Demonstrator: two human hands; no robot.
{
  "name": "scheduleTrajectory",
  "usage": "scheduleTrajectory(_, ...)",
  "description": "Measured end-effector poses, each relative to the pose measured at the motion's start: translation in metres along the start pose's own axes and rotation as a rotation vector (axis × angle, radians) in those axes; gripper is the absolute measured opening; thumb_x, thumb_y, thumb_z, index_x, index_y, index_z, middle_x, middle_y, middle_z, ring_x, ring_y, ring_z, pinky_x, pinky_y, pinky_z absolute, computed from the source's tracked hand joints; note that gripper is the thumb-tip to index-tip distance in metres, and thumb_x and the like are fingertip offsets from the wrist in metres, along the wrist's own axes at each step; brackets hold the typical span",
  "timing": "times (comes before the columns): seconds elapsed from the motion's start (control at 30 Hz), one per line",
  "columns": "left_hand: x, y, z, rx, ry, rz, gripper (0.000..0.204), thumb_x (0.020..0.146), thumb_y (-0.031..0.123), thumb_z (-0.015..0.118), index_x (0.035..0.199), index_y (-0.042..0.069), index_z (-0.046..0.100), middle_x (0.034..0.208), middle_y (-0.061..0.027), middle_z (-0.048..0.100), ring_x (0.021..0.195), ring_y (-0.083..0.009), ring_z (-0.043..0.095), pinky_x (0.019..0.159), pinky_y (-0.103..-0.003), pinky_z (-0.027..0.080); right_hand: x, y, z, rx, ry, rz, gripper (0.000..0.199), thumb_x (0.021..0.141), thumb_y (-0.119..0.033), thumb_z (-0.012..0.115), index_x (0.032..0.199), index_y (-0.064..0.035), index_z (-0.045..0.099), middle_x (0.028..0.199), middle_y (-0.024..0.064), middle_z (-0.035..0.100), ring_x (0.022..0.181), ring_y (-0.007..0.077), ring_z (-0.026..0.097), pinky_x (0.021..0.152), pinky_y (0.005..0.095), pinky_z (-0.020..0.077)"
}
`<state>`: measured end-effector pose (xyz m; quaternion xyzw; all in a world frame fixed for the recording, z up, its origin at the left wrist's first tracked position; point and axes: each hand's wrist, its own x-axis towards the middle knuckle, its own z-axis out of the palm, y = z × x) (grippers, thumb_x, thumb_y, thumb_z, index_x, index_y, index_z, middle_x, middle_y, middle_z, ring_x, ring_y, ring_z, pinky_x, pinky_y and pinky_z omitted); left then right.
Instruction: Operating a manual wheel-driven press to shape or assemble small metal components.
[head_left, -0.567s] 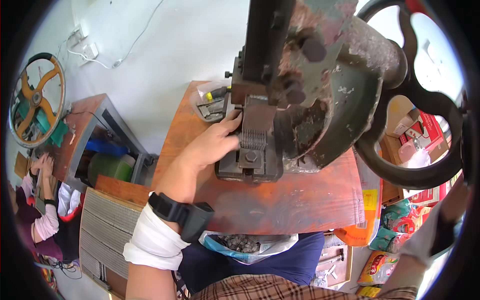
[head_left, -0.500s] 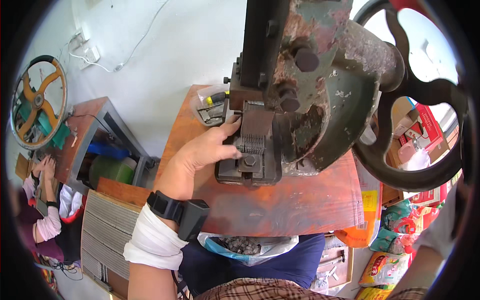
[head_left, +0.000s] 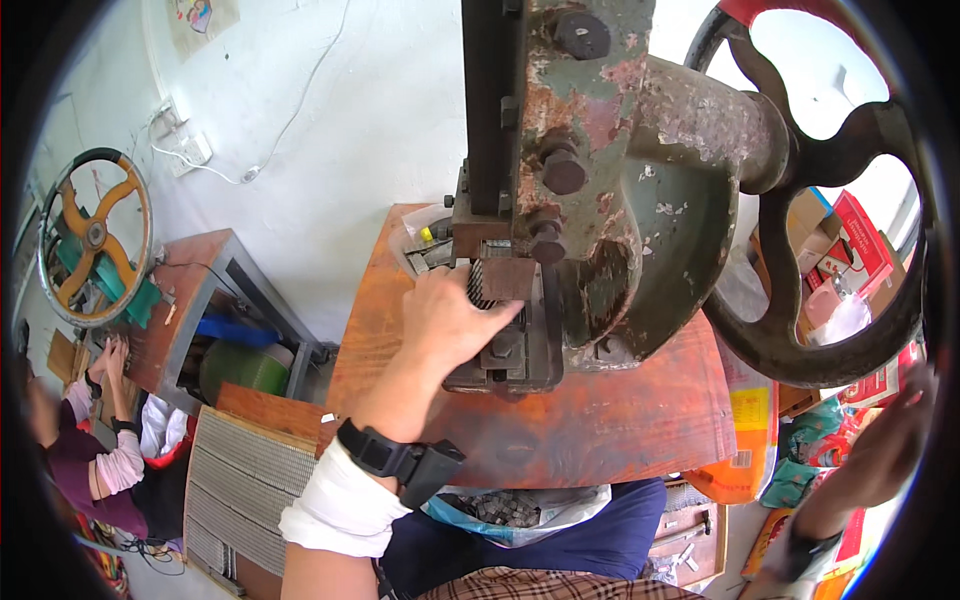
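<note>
A hand press [head_left: 585, 110] with chipped green paint stands over a wooden table. At its base, my left hand [head_left: 440, 315] reaches in with thumb and fingers closed around a ribbed row of thin metal pieces [head_left: 478, 288]. A brown metal block [head_left: 508, 277] hides part of that row. Just below the thumb is the bolted die base [head_left: 503, 350]. My right hand [head_left: 895, 435] is raised at the right edge, below and beside the large dark handwheel [head_left: 775, 240]; its fingers are blurred and I cannot tell their grip.
A bag of small metal pieces [head_left: 505, 507] lies in my lap, under the table's front edge [head_left: 600, 470]. A tub of tools [head_left: 428, 245] sits behind the press. Panels of ribbed strips [head_left: 245, 465] lean at left. Farther left, a co-worker's hands [head_left: 112, 360] rest near another wheel.
My left hand has shifted right, its thumb now against the ribbed row. My right forearm has come further into view with the hand raised. The whole view has shifted slightly.
</note>
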<state>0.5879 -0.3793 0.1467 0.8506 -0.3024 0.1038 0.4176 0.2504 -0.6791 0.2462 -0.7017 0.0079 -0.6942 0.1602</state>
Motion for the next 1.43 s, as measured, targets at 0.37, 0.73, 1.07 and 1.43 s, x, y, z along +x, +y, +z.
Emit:
scheduleTrajectory(0.37, -0.028, -0.026, -0.02, -0.741, 0.072, -0.538, 0.036, 0.08, 0.029, 0.069, 0.101, 0.001, 0.062, 0.082, -0.0102, 0.064, 0.066, -0.0237, 0.061, 0.058, -0.035, 0.049, -0.146, -0.04, 0.085, 0.111, -0.682, 0.379, 0.024, 0.066, 0.009, 0.064, 0.088, -0.0012, 0.06, 0.098, 0.0148, 0.055, 0.09, 0.0279, 0.054, 0.076, 0.0354, 0.0462)
scheduleTrajectory(0.73, -0.162, -0.022, -0.045, -1.999, 0.003, -0.657, 0.058, 0.09, 0.049, 0.046, 0.115, -0.003, 0.049, 0.087, -0.0126, 0.053, 0.073, -0.0212, 0.048, 0.069, -0.032, 0.04, -0.179, -0.036, 0.116, 0.272, -0.864, 0.588, 0.023, 0.07, 0.007, 0.064, 0.092, 0.0006, 0.062, 0.1, 0.0145, 0.056, 0.089, 0.0276, 0.055, 0.073, 0.0336, 0.0484)
scheduleTrajectory(1.07, -0.261, -0.033, -0.029, -1.282, -0.548, -1.135, 0.051, 0.089, 0.039, 0.054, 0.109, -0.007, 0.057, 0.088, -0.0169, 0.062, 0.07, -0.0223, 0.057, 0.059, -0.031, 0.043, -0.17, -0.055, 0.095, 0.243, -0.907, 0.34, 0.021, 0.069, 0.005, 0.066, 0.088, -0.0022, 0.063, 0.096, 0.0126, 0.059, 0.084, 0.0285, 0.057, 0.072, 0.0363, 0.0469)
scheduleTrajectory(1.43, -0.31, -0.109, 0.131, 0.177, -0.927, -0.771, 0.077, 0.082, 0.065, 0.047, 0.105, -0.007, 0.062, 0.103, -0.0249, 0.064, 0.1, -0.041, 0.06, 0.088, -0.044, 0.045, -0.183, -0.076, 0.099, 0.347, -1.012, 0.303, 0.022, 0.067, 0.008, 0.065, 0.087, -0.0018, 0.063, 0.093, 0.0128, 0.059, 0.083, 0.0267, 0.057, 0.071, 0.0335, 0.0479)
